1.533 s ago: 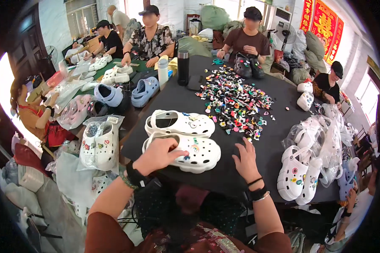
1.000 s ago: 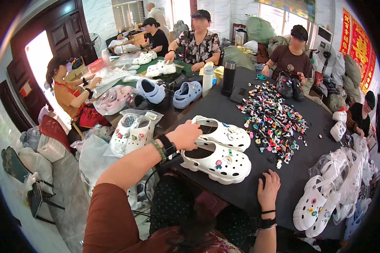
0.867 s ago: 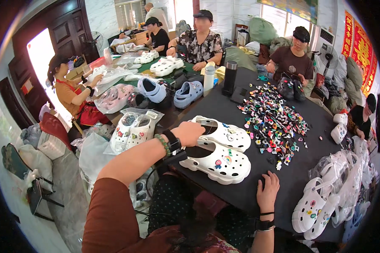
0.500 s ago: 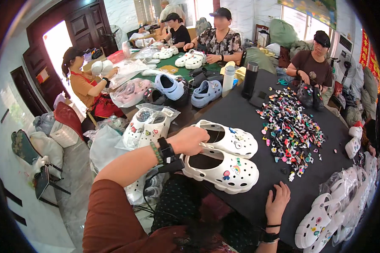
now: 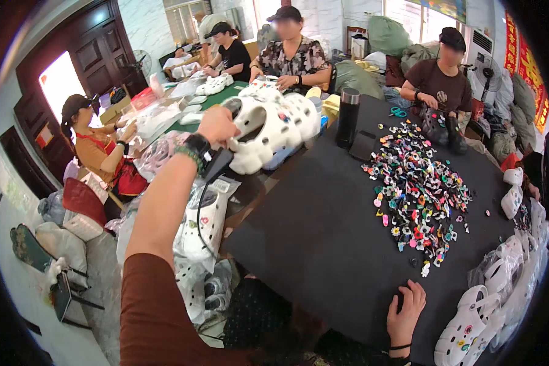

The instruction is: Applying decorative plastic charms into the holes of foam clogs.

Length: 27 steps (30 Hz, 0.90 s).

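A pair of white clogs (image 5: 253,149) with colored charms hangs off the far-left edge of the black table (image 5: 305,244). My left hand (image 5: 218,128) grips the pair at the heel end, arm stretched far forward. Flat on the table at the lower right lies my right hand (image 5: 407,310), empty, its fingers loosely apart. Beyond it spreads a heap of small colorful shoe charms (image 5: 418,195). White clogs with charms (image 5: 460,332) stand beside that hand at the right edge.
Bagged white clogs (image 5: 204,213) sit below my left forearm. A black tumbler (image 5: 348,116) stands at the table's far edge, near teal scissors (image 5: 398,112). Across from me a co-worker handles dark clogs (image 5: 434,126). Other people work around a green table (image 5: 241,86) at far left.
My left hand has lifted the white clogs off the black table and carried them forward and left toward the green table. My right hand stays resting on the black table.
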Each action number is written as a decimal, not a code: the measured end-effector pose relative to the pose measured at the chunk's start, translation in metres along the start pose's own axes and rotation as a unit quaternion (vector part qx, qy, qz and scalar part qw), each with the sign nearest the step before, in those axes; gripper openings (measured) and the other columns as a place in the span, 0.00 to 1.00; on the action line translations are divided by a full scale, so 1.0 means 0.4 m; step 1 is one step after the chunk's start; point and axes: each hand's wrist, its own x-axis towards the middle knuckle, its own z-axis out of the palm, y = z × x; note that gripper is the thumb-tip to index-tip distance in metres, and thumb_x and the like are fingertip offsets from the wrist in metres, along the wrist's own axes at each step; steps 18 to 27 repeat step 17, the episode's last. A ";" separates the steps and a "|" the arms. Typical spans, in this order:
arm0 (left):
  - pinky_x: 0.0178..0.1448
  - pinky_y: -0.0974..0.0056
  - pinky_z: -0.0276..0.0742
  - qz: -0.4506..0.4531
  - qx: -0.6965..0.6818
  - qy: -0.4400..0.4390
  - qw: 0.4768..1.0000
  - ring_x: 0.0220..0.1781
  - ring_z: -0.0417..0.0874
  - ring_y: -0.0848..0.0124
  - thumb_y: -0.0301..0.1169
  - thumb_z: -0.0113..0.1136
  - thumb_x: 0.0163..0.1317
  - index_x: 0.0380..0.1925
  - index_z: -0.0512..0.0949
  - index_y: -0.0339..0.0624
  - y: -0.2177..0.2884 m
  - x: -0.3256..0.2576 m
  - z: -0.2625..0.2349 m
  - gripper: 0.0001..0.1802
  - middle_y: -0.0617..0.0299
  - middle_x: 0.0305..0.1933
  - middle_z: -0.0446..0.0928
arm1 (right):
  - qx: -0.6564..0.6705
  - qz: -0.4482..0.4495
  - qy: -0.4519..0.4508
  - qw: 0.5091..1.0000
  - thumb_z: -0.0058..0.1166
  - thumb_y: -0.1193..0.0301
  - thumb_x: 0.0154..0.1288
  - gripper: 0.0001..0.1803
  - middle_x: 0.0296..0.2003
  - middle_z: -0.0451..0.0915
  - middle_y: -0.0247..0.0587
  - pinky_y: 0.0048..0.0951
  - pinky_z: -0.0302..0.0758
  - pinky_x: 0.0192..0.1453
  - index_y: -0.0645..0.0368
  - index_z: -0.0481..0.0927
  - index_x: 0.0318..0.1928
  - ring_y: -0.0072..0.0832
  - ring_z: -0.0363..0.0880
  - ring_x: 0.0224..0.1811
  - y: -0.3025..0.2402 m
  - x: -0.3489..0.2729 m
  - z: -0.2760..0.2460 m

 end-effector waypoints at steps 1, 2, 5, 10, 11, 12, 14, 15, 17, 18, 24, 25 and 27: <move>0.44 0.61 0.83 -0.040 -0.023 0.014 0.999 0.32 0.88 0.61 0.40 0.70 0.44 0.24 0.85 0.37 -0.007 0.051 0.004 0.16 0.50 0.25 0.84 | -0.001 0.002 0.005 1.000 0.55 0.78 0.59 0.13 0.58 0.71 0.49 0.48 0.58 0.69 0.62 0.74 0.46 0.51 0.64 0.65 -0.001 0.004 0.000; 0.45 0.61 0.83 -0.070 -0.031 0.029 0.997 0.34 0.88 0.60 0.36 0.64 0.47 0.26 0.85 0.35 -0.017 0.099 0.009 0.14 0.48 0.28 0.84 | -0.005 0.003 -0.004 1.000 0.54 0.78 0.58 0.13 0.58 0.71 0.49 0.49 0.58 0.69 0.62 0.74 0.46 0.51 0.64 0.65 -0.001 0.004 0.002; 0.47 0.58 0.82 -0.146 -0.077 0.109 0.980 0.38 0.87 0.56 0.31 0.58 0.47 0.28 0.84 0.32 -0.044 0.223 0.059 0.13 0.45 0.30 0.84 | -0.013 0.023 -0.013 1.000 0.54 0.78 0.57 0.13 0.58 0.70 0.49 0.50 0.57 0.69 0.62 0.74 0.45 0.51 0.63 0.65 -0.018 0.009 -0.006; 0.53 0.53 0.79 -0.048 0.042 0.153 0.986 0.47 0.85 0.50 0.30 0.57 0.53 0.32 0.84 0.34 -0.109 0.350 0.261 0.12 0.42 0.39 0.83 | -0.024 0.036 -0.024 0.999 0.55 0.79 0.55 0.14 0.57 0.70 0.50 0.51 0.57 0.68 0.62 0.74 0.44 0.51 0.63 0.65 -0.015 0.009 -0.004; 0.56 0.54 0.78 -0.093 -0.016 0.131 0.987 0.52 0.83 0.53 0.28 0.55 0.56 0.37 0.84 0.35 -0.108 0.365 0.315 0.13 0.40 0.52 0.80 | -0.026 0.036 -0.025 0.999 0.55 0.79 0.55 0.14 0.57 0.70 0.50 0.51 0.57 0.68 0.62 0.74 0.44 0.51 0.63 0.65 -0.017 0.011 -0.007; 0.60 0.55 0.77 -0.033 0.120 0.104 0.987 0.58 0.80 0.54 0.27 0.54 0.56 0.41 0.83 0.35 -0.213 0.393 0.353 0.15 0.40 0.65 0.69 | -0.008 0.022 -0.025 0.999 0.54 0.79 0.55 0.14 0.57 0.70 0.50 0.51 0.57 0.68 0.62 0.74 0.44 0.51 0.63 0.65 -0.024 0.025 -0.002; 0.65 0.52 0.71 -0.005 0.038 0.178 0.983 0.62 0.77 0.52 0.28 0.56 0.52 0.38 0.85 0.38 -0.132 0.345 0.450 0.15 0.36 0.64 0.69 | -0.026 0.043 -0.028 0.998 0.54 0.79 0.55 0.14 0.56 0.70 0.51 0.51 0.57 0.68 0.62 0.74 0.44 0.52 0.64 0.64 -0.032 0.019 -0.010; 0.66 0.53 0.70 -0.013 0.018 0.134 0.991 0.63 0.76 0.51 0.28 0.55 0.52 0.39 0.85 0.40 -0.108 0.319 0.453 0.15 0.36 0.68 0.64 | -0.026 0.044 -0.026 0.998 0.54 0.79 0.55 0.14 0.56 0.70 0.50 0.51 0.57 0.68 0.62 0.74 0.44 0.52 0.64 0.64 -0.032 0.016 -0.011; 0.71 0.55 0.66 0.030 0.074 0.070 0.994 0.64 0.74 0.50 0.28 0.55 0.51 0.42 0.86 0.44 -0.040 0.251 0.417 0.18 0.36 0.73 0.56 | -0.028 0.039 -0.027 0.998 0.54 0.79 0.55 0.13 0.56 0.70 0.50 0.51 0.57 0.68 0.62 0.74 0.44 0.52 0.64 0.64 -0.030 0.017 -0.015; 0.71 0.55 0.66 0.030 0.074 0.070 0.994 0.64 0.74 0.50 0.28 0.55 0.51 0.42 0.86 0.44 -0.040 0.251 0.417 0.18 0.36 0.73 0.56 | -0.028 0.039 -0.027 0.998 0.54 0.79 0.55 0.13 0.56 0.70 0.50 0.51 0.57 0.68 0.62 0.74 0.44 0.52 0.64 0.64 -0.030 0.017 -0.015; 0.71 0.55 0.66 0.030 0.074 0.070 0.994 0.64 0.74 0.50 0.28 0.55 0.51 0.42 0.86 0.44 -0.040 0.251 0.417 0.18 0.36 0.73 0.56 | -0.028 0.039 -0.027 0.998 0.54 0.79 0.55 0.13 0.56 0.70 0.50 0.51 0.57 0.68 0.62 0.74 0.44 0.52 0.64 0.64 -0.030 0.017 -0.015; 0.71 0.55 0.66 0.030 0.074 0.070 0.994 0.64 0.74 0.50 0.28 0.55 0.51 0.42 0.86 0.44 -0.040 0.251 0.417 0.18 0.36 0.73 0.56 | -0.028 0.039 -0.027 0.998 0.54 0.79 0.55 0.13 0.56 0.70 0.50 0.51 0.57 0.68 0.62 0.74 0.44 0.52 0.64 0.64 -0.030 0.017 -0.015; 0.71 0.55 0.66 0.030 0.074 0.070 0.994 0.64 0.74 0.50 0.28 0.55 0.51 0.42 0.86 0.44 -0.040 0.251 0.417 0.18 0.36 0.73 0.56 | -0.028 0.039 -0.027 0.998 0.54 0.79 0.55 0.13 0.56 0.70 0.50 0.51 0.57 0.68 0.62 0.74 0.44 0.52 0.64 0.64 -0.030 0.017 -0.015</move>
